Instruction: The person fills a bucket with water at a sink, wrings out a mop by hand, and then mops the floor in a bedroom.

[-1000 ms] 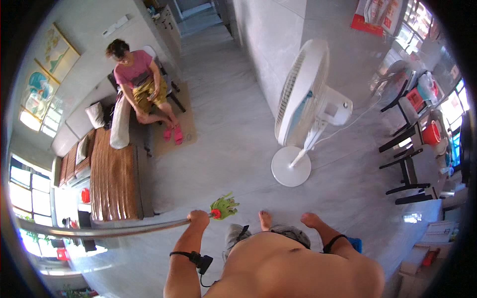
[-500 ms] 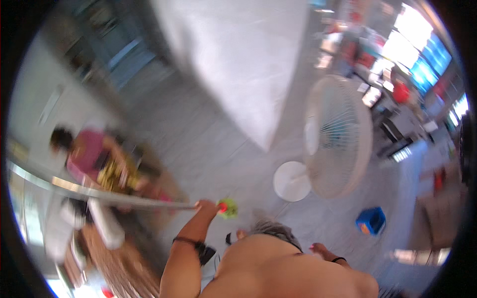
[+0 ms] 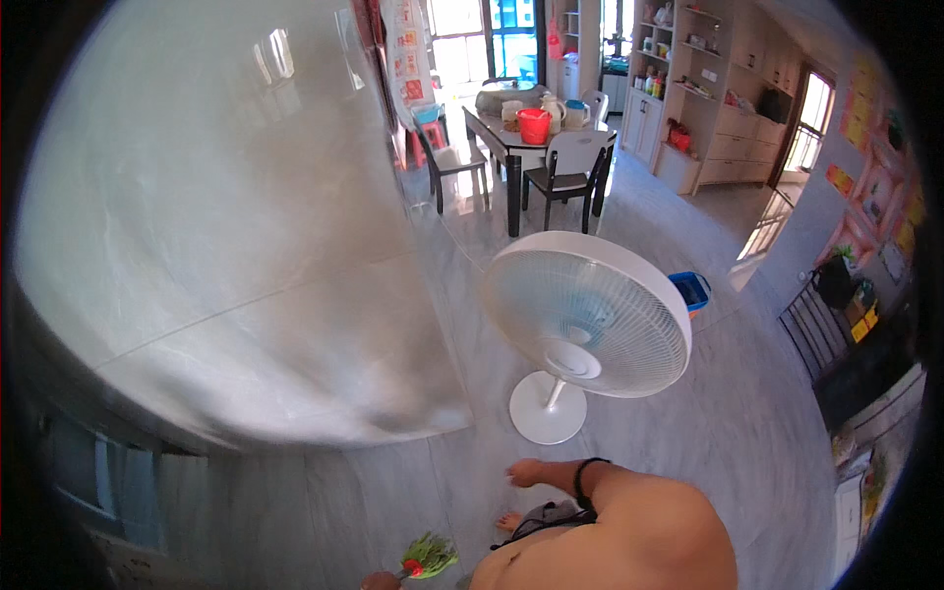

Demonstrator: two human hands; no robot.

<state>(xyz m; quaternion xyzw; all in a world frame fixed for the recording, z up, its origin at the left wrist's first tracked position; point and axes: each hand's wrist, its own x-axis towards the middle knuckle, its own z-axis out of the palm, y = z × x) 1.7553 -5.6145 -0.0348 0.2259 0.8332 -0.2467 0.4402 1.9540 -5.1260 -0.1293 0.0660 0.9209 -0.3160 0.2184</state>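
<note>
My left hand (image 3: pixel 381 581) shows only in part at the bottom edge, closed on a long-handled mop. The mop's green stringy head (image 3: pixel 433 556) and red collar (image 3: pixel 413 567) appear just beyond this hand. Most of its pole is out of view. My right hand (image 3: pixel 525 473) hangs in front of me with its fingers curled and nothing visible in them. A black band (image 3: pixel 582 475) circles that wrist. Nearest to the right hand is the round white base (image 3: pixel 548 408) of a standing fan (image 3: pixel 590 315), which it seems not to touch.
A pale glossy wall (image 3: pixel 246 246) fills the left side. Behind the fan is a blue bin (image 3: pixel 691 289). Farther off stand a table (image 3: pixel 501 146) with a red bucket (image 3: pixel 534 126) and chairs (image 3: pixel 578 157). Shelves and cabinets (image 3: pixel 644 123) line the back; a dark rack (image 3: pixel 816 320) is at right.
My view has swung round, bringing the dining area to the top. The seated person and the couch have left view. My left hand and the mop head now sit at the bottom edge.
</note>
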